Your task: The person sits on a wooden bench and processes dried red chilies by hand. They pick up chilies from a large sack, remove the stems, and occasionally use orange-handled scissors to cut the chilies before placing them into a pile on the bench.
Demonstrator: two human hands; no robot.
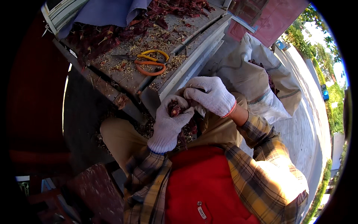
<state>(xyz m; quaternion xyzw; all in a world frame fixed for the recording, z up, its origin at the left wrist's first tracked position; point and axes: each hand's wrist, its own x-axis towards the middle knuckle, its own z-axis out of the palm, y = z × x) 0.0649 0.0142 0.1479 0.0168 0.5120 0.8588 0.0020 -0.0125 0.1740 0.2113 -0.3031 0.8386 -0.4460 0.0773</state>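
The left hand (167, 121), gloved, is curled around a dark red chili (174, 109) at the centre of the frame. The gloved right hand (213, 96) is beside it, fingers bent inward; whether it grips anything I cannot tell. Scissors (149, 62) lie among seeds (128, 71) on the tabletop (132, 85), upper left of centre. More chilies (169, 8) lie at the top, near a purple cloth (106, 13). A pale sack (238, 63) stands upper right.
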